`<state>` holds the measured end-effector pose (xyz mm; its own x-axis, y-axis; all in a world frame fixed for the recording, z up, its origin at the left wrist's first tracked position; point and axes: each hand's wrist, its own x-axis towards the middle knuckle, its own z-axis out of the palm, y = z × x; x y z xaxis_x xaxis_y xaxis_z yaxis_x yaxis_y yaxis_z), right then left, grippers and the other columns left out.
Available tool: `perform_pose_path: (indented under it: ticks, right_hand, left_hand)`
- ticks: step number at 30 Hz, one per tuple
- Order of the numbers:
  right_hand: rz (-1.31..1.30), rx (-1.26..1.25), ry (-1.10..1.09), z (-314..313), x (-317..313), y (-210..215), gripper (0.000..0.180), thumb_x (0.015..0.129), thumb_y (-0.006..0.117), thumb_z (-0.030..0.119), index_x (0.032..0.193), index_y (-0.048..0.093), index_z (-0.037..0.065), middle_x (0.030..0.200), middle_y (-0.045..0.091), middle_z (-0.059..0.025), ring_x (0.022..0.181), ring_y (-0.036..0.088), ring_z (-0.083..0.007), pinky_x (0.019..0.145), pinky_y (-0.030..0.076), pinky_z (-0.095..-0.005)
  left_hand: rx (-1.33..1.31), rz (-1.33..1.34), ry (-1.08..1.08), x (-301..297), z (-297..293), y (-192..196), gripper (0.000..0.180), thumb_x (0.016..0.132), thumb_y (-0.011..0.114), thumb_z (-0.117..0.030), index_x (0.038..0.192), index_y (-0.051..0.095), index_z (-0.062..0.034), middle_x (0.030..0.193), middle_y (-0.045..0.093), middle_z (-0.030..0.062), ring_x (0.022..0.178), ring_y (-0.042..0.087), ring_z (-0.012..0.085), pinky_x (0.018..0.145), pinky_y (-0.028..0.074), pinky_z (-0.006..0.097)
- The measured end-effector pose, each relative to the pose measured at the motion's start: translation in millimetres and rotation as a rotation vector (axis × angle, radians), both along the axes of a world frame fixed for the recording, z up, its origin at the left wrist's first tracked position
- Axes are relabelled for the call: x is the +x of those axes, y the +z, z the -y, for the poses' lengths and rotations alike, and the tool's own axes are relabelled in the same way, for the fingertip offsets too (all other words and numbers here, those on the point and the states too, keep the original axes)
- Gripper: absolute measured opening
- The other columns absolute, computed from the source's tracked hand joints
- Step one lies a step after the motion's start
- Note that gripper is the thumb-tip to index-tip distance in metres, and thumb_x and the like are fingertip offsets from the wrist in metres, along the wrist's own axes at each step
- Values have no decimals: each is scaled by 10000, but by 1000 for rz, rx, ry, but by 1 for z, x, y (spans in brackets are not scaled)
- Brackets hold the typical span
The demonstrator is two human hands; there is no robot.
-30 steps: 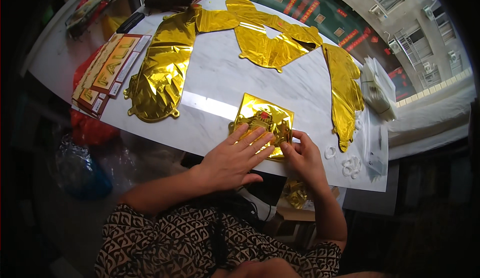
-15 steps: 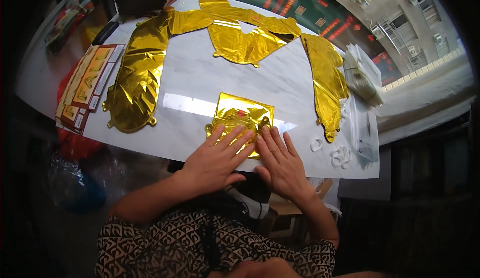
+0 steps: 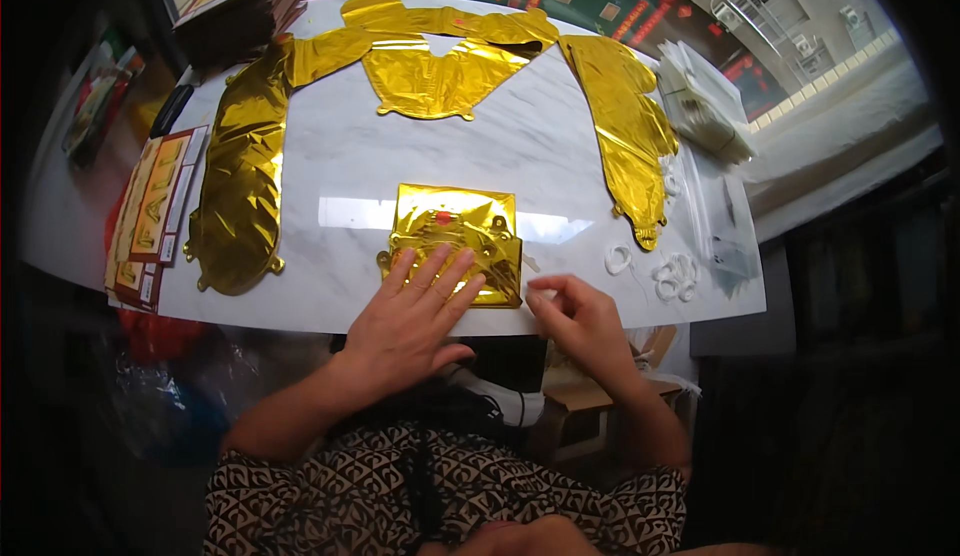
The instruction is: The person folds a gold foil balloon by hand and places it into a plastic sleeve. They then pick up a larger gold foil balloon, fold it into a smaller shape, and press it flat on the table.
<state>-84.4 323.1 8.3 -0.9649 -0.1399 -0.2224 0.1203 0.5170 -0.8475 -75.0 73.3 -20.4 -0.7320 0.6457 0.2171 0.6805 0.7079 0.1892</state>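
Observation:
A folded gold foil balloon (image 3: 455,206) lies as a flat rectangle near the front edge of the table, with small tabs and a red spot on it. My left hand (image 3: 415,306) rests flat on its lower part, fingers spread. Just off the balloon's right edge, my right hand (image 3: 575,316) is raised with fingers curled in and thumb near the index finger; whatever is between them, if anything, is hidden. A small pale strip (image 3: 531,263) lies beside the balloon's right edge, above that hand.
Flat gold foil balloons lie at the left (image 3: 240,176), the back (image 3: 425,76) and the right (image 3: 615,136) of the marbled table (image 3: 480,156). White ribbon coils (image 3: 675,278) and clear bags (image 3: 700,116) sit right. Printed packages (image 3: 160,196) and a stack (image 3: 240,11) stand left.
My right hand has lifted off the folded balloon, moved right and curled its fingers. My left hand stays flat on the balloon. The whole view has shifted slightly.

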Motion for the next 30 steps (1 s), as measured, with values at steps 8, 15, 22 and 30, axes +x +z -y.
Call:
perform_pose_path:
  ticks: [8,15,22,30]
  right_hand:
    - [438,-105,15,21,-17,18,258,968,602,289,959,635,33,618,601,6,460,549,-71,408,407,-210]
    - [610,-98,87,11,-47,14,325,947,603,336,799,610,48,631,626,-34,454,560,-97,417,436,-235]
    - [32,200,201,18,-47,2,343,889,686,332,890,683,-12,719,678,-90,631,643,-164,586,503,-297]
    - [56,-84,112,28,-45,5,298,889,696,252,1027,691,-13,755,676,-50,659,609,-106,611,502,-269]
  left_hand:
    - [-15,-13,-11,-1,0,-2,856,786,701,-505,1464,394,-80,1546,330,159,1429,308,343,1163,227,522]
    - [-10,-23,-1,-1,-2,-2,867,769,714,-494,1471,391,-101,1548,329,158,1426,315,346,1154,242,525]
    - [12,-1,-2,0,-2,-2,861,779,707,-483,1471,389,-81,1552,310,192,1441,284,379,1162,221,530]
    - [-5,-28,6,1,0,-4,883,779,696,-507,1488,368,-96,1566,287,180,1451,262,374,1167,213,529]
